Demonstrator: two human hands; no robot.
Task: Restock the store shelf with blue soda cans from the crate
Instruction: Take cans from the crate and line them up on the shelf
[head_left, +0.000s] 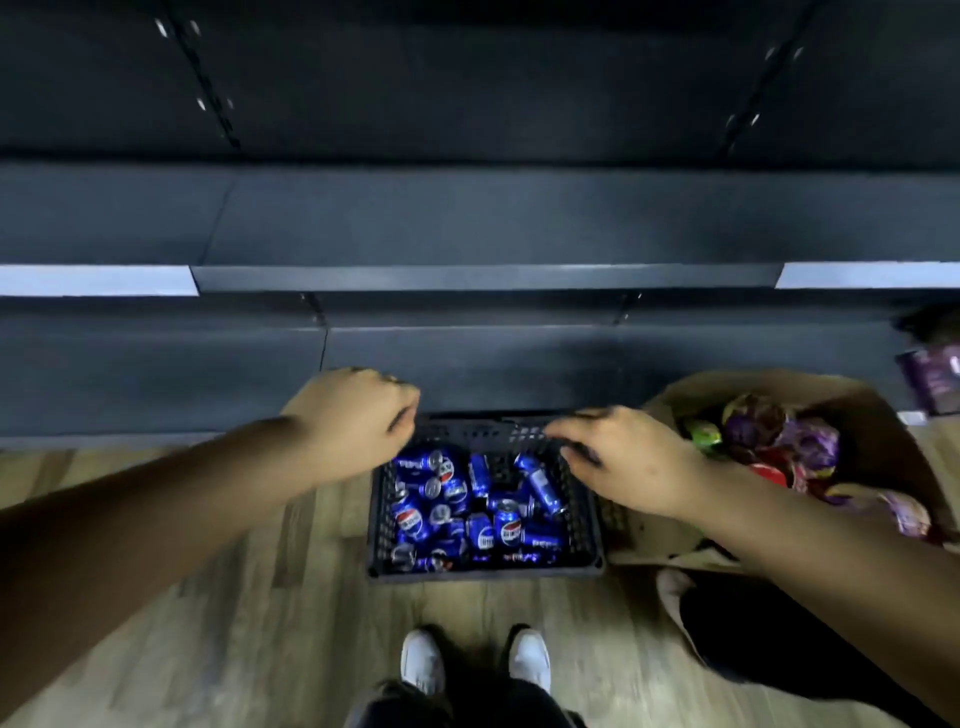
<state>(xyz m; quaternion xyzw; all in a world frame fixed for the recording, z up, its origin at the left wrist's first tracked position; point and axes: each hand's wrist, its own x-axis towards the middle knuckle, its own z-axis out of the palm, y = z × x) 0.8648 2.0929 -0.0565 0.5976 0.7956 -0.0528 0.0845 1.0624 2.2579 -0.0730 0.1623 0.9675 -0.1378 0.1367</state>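
Note:
A black plastic crate stands on the wooden floor against the foot of a dark store shelf. Several blue soda cans lie jumbled inside it. My left hand hovers above the crate's far left corner, fingers curled, with nothing seen in it. My right hand hovers over the crate's far right corner, fingers bent downward and apart, also holding nothing. Both hands are above the cans and not touching them. The shelf boards in view are bare.
A brown cardboard box with purple and red snack packets sits right of the crate. Purple packs lie on the low shelf at far right. My white shoes stand just before the crate. A dark bag lies at lower right.

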